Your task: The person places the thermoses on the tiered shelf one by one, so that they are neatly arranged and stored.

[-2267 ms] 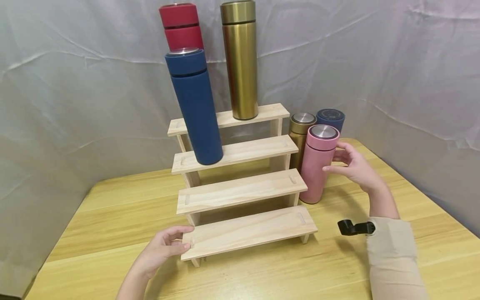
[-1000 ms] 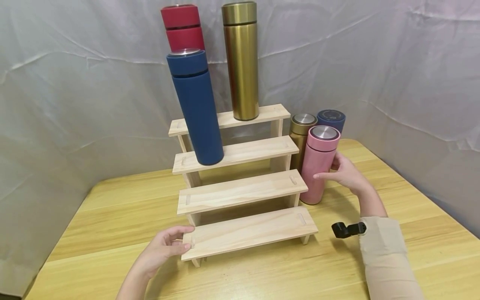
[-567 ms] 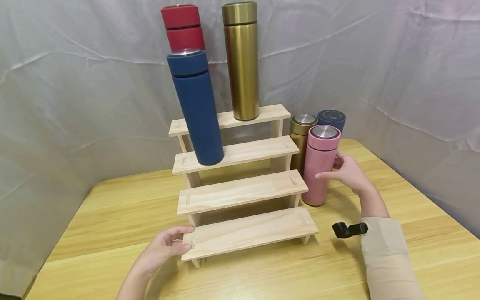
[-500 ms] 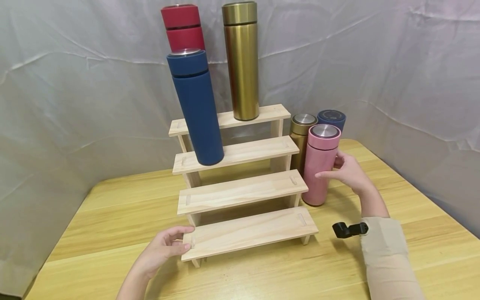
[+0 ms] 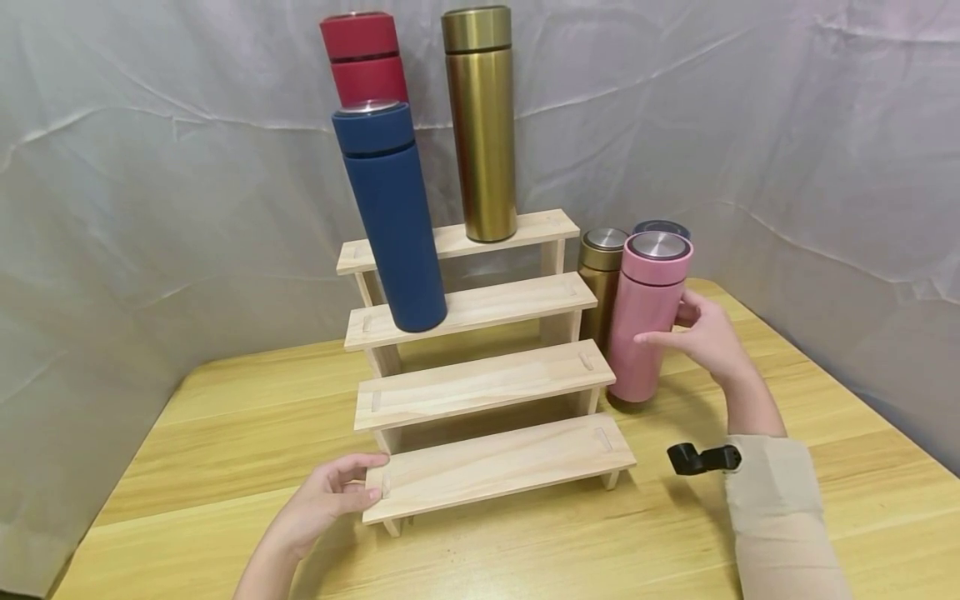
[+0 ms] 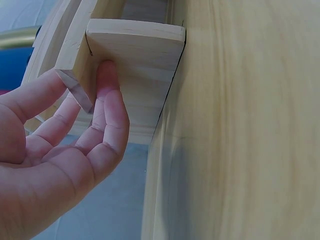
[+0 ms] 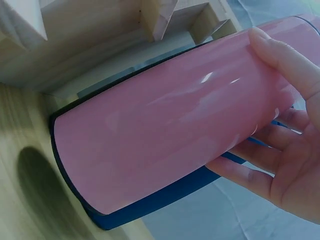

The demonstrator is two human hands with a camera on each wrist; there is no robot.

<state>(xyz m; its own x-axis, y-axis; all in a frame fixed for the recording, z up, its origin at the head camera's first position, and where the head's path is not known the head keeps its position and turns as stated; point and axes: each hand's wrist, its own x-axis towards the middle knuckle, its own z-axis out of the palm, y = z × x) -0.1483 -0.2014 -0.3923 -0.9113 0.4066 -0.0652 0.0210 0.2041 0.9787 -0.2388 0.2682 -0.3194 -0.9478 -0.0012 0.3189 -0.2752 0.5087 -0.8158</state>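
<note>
Pink flask (image 5: 647, 325): beside right end of stepped rack (image 5: 487, 462), base just above worktop (image 5: 525, 550), whose right edge lies well apart. Right grip (image 5: 708, 337): part-closed, holding flask. Left grip (image 5: 324, 496): pinching rack's lowest shelf. Blue lid (image 5: 662, 226) behind: mostly hidden, writing unreadable.

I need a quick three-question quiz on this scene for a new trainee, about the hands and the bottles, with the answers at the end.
1. Multiple choice: what colour is the bottle in the right hand?
A) Red
B) Pink
C) Gold

2. True or false: both hands are holding bottles.

3. Fill the gap: on the wooden rack, the tall blue bottle stands on step number ___, counting the lowest step as one.

Key:
1. B, pink.
2. False; the left hand holds the left end of the lowest step.
3. Three.
</note>
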